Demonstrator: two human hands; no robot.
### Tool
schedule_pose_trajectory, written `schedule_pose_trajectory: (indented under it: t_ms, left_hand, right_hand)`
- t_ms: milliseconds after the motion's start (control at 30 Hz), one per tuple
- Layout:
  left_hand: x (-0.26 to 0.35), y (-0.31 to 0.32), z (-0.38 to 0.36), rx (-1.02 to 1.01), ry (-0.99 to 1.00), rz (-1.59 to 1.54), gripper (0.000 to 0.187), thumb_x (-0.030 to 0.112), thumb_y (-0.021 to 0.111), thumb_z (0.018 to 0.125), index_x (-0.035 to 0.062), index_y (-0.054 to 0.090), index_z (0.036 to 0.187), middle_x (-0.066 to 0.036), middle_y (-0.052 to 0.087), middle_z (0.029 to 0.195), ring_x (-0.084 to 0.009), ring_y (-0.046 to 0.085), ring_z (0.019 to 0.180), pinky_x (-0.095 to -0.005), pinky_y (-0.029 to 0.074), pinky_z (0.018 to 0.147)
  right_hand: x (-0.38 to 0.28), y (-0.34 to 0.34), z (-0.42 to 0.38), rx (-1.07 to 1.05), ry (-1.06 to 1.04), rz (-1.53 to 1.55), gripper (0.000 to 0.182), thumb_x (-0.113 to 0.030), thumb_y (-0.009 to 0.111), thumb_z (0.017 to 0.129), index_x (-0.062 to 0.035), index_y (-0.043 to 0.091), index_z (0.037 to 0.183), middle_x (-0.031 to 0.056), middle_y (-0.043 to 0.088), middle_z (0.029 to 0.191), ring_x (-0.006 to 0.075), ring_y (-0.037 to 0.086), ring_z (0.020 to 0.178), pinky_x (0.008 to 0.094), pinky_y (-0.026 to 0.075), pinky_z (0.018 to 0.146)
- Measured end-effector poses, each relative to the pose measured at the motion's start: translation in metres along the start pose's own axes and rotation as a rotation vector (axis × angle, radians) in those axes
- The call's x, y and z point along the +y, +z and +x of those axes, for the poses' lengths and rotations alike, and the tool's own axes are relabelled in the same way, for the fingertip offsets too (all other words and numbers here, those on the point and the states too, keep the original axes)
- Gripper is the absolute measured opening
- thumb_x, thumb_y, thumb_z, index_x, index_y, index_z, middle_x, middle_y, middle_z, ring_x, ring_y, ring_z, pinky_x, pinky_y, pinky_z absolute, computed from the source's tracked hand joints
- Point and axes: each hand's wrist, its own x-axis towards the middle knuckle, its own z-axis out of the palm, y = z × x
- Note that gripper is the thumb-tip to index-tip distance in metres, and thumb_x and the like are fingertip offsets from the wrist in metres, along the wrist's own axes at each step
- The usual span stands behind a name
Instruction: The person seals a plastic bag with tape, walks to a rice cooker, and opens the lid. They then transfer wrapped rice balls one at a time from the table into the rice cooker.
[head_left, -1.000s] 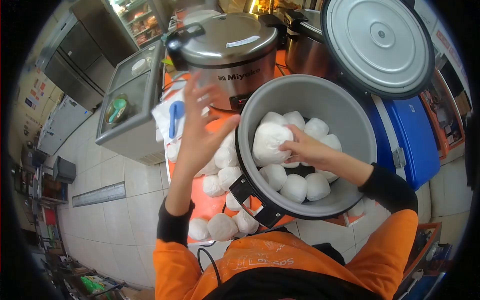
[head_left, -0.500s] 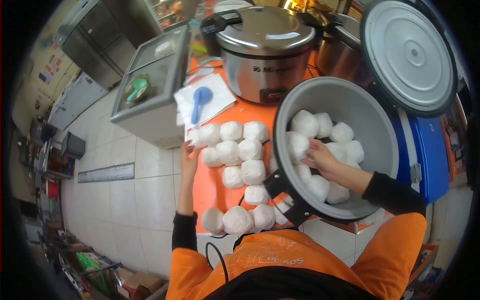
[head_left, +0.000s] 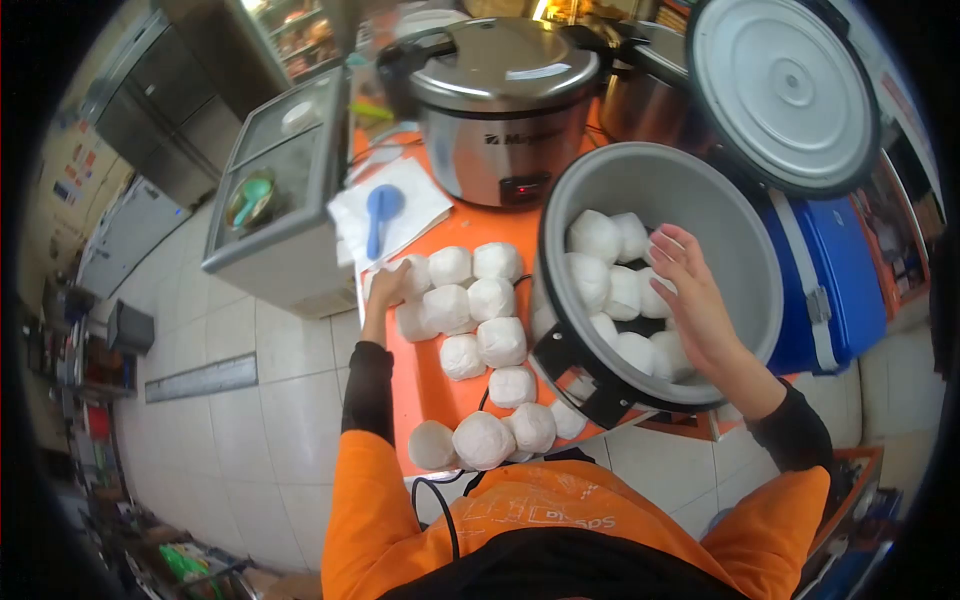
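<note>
My left hand (head_left: 387, 286) is closed round a white wrapped bundle (head_left: 414, 275) at the far left of the rows on the orange table (head_left: 412, 372). Several more round white bundles (head_left: 449, 308) stand packed together there, with others along the table's near edge. My right hand (head_left: 692, 290) is open and empty, its fingers stretched out over the big open rice cooker (head_left: 735, 235). Inside that grey pot lie several of the same white bundles (head_left: 594, 236); my right hand hides some of them.
A closed steel rice cooker (head_left: 503, 130) stands behind the bundles. The raised lid (head_left: 795, 85) leans back at the upper right, above a blue cooler box (head_left: 835, 285). A blue rice paddle (head_left: 379, 215) lies on white paper (head_left: 420, 200). A chest freezer (head_left: 275, 240) stands on the left.
My right hand has let go of a white bundle in the pot and opened, moving right. My left hand has closed further round the bundle at the row's left end. The view has shifted slightly.
</note>
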Motion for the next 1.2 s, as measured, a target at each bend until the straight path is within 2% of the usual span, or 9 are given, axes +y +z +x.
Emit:
schedule_pose_trajectory:
  t_ms: [133,367,467,533,600,733,833,1067,1200]
  left_hand:
    - [0.036,-0.012,-0.031,0.072,-0.214,-0.356,0.084,0.028,0.078,0.056,-0.0061,0.03,0.116,-0.022,0.054,0.089,-0.0296,0.059,0.08,-0.039,0.051,0.064]
    - [0.084,-0.02,-0.092,0.369,-0.151,-0.66,0.079,0.021,0.076,0.057,0.0045,0.027,0.117,-0.018,0.044,0.106,-0.0275,0.052,0.09,-0.0377,0.049,0.067]
    - [0.135,-0.054,-0.139,0.387,0.144,-0.866,0.069,0.017,0.07,0.064,0.0065,0.028,0.117,-0.015,0.043,0.107,-0.0252,0.051,0.091,-0.036,0.048,0.073]
    - [0.208,-0.088,-0.204,0.169,0.357,-1.141,0.063,0.015,0.064,0.068,0.0066,0.028,0.118,-0.013,0.04,0.11,-0.0241,0.048,0.097,-0.0346,0.045,0.081]
    - [0.274,-0.104,-0.26,-0.034,0.478,-1.154,0.062,0.014,0.06,0.069,0.006,0.027,0.12,-0.012,0.037,0.113,-0.0236,0.045,0.104,-0.034,0.043,0.085]
    - [0.34,-0.08,-0.302,-0.02,0.692,-0.818,0.075,0.015,0.064,0.068,0.0049,0.017,0.126,-0.009,0.04,0.109,-0.0217,0.039,0.11,-0.034,0.037,0.09]
    - [0.319,-0.075,-0.274,-0.005,0.741,-0.783,0.077,0.014,0.059,0.073,0.0064,0.011,0.132,-0.008,0.043,0.109,-0.018,0.039,0.108,-0.0329,0.026,0.096]
    - [0.141,-0.064,-0.194,0.435,0.086,-0.886,0.057,0.025,0.046,0.086,0.0089,0.017,0.133,-0.006,0.048,0.112,-0.0176,0.038,0.112,-0.0323,0.024,0.097]
    - [0.034,-0.005,-0.165,0.119,-0.214,-0.594,0.046,0.027,0.053,0.083,0.0032,0.04,0.119,-0.012,0.051,0.106,-0.0227,0.046,0.104,-0.0351,0.036,0.088]
  right_hand:
    - [-0.005,-0.006,-0.011,0.044,-0.11,0.029,0.041,-0.012,0.049,0.08,-0.0101,0.036,0.119,0.0107,0.038,0.124,0.0186,0.034,0.117,0.031,0.025,0.098]
    - [-0.012,-0.025,-0.006,-0.012,-0.108,0.037,0.028,-0.008,0.049,0.081,-0.0081,0.046,0.108,0.0031,0.049,0.11,0.0118,0.044,0.101,0.0279,0.03,0.093]
    - [-0.019,-0.03,-0.001,-0.308,-0.121,-0.047,0.027,-0.009,0.048,0.082,-0.0082,0.047,0.109,0.0021,0.05,0.105,0.0114,0.045,0.104,0.0264,0.032,0.092]
    - [-0.024,-0.024,0.001,-0.508,-0.086,-0.053,0.039,-0.007,0.051,0.083,-0.0068,0.041,0.12,0.0048,0.049,0.11,0.0134,0.046,0.108,0.0281,0.035,0.093]
    - [-0.026,-0.005,-0.005,-0.582,-0.141,-0.042,0.047,-0.012,0.056,0.081,-0.006,0.036,0.123,0.0071,0.049,0.11,0.0138,0.046,0.106,0.0275,0.038,0.089]
    - [-0.027,0.006,-0.01,-0.687,-0.187,0.103,0.064,-0.019,0.064,0.077,-0.0053,0.027,0.127,0.0112,0.047,0.113,0.0156,0.047,0.104,0.0293,0.043,0.084]
    - [-0.028,-0.028,0.008,-0.633,0.113,-0.08,0.063,-0.022,0.064,0.076,-0.0052,0.03,0.126,0.0112,0.046,0.115,0.017,0.048,0.103,0.0313,0.047,0.079]
    - [0.08,-0.055,0.06,-0.661,0.883,-0.239,0.044,-0.021,0.058,0.075,-0.0074,0.041,0.113,0.0083,0.048,0.108,0.0175,0.047,0.1,0.0308,0.048,0.073]
    - [0.112,-0.042,0.063,-0.673,0.86,0.123,0.039,-0.013,0.053,0.074,-0.0063,0.041,0.11,0.0076,0.046,0.108,0.0185,0.048,0.096,0.032,0.047,0.076]
